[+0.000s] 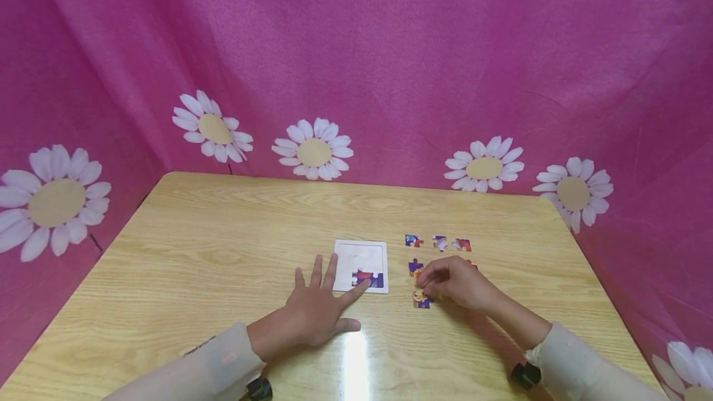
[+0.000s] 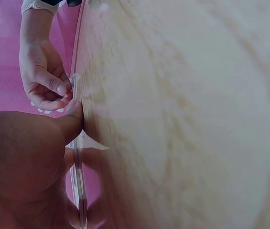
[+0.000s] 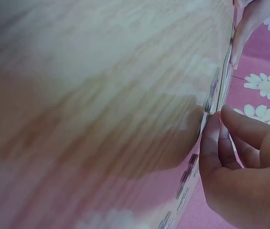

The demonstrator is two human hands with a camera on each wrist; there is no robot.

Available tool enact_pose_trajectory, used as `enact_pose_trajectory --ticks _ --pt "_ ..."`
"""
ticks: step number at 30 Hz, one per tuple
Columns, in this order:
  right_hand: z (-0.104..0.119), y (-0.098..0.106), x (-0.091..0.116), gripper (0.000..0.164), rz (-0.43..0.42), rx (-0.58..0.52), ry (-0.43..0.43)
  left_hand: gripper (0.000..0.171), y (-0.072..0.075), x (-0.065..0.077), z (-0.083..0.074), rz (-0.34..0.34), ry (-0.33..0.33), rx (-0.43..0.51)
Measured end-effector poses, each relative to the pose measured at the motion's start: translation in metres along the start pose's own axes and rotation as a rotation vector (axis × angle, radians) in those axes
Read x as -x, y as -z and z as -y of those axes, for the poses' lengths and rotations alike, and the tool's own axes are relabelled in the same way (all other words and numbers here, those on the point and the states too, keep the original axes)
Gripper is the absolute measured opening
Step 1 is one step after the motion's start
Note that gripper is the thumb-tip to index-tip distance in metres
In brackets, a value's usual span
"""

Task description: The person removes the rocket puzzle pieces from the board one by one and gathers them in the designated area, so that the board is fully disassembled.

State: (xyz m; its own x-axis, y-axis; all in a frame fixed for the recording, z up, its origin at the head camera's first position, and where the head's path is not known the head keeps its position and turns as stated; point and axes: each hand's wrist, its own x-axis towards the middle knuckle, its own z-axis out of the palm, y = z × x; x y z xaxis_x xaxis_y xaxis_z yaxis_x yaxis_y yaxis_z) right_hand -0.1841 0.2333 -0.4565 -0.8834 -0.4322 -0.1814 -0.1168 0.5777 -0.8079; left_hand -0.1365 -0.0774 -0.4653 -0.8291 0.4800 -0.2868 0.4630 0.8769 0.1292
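My left hand [image 1: 317,311] lies spread, its index fingertip resting on joined purple and red jigsaw pieces [image 1: 379,280] in the lower right corner of a white puzzle tray [image 1: 344,258]. Its other fingers reach toward the tray's left edge. Right of the tray, my right hand [image 1: 459,283] pinches a small orange puzzle piece [image 1: 418,275] between thumb and fingertips, low over the table. The fingers cover much of that piece. In the right wrist view, the right hand's thumb and fingertips [image 3: 212,125] meet just at the tabletop.
Three loose pieces lie in a back row, among them a blue one [image 1: 413,241] and a red one [image 1: 463,244]. Another piece [image 1: 421,300] lies just below the right fingertips. The wooden table [image 1: 250,221] backs onto a pink curtain [image 1: 390,79] with daisies.
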Motion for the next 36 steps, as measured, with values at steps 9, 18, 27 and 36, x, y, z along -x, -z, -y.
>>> enact_pose_trajectory --ticks 9,18,27,36 --pt "0.005 0.001 -0.007 0.016 -0.001 0.014 0.011 0.073 0.001 -0.001 0.001 0.004 0.000 0.004" --pt "0.015 -0.005 -0.020 0.015 0.014 -0.017 0.033 0.074 0.000 -0.001 0.001 0.004 0.001 0.005" --pt "0.025 -0.016 -0.037 0.016 0.007 -0.029 0.049 0.074 -0.001 -0.002 0.002 0.007 -0.002 0.004" --pt "0.033 -0.028 -0.054 0.018 0.016 -0.045 0.090 0.074 0.001 -0.001 0.001 0.010 0.004 0.000"
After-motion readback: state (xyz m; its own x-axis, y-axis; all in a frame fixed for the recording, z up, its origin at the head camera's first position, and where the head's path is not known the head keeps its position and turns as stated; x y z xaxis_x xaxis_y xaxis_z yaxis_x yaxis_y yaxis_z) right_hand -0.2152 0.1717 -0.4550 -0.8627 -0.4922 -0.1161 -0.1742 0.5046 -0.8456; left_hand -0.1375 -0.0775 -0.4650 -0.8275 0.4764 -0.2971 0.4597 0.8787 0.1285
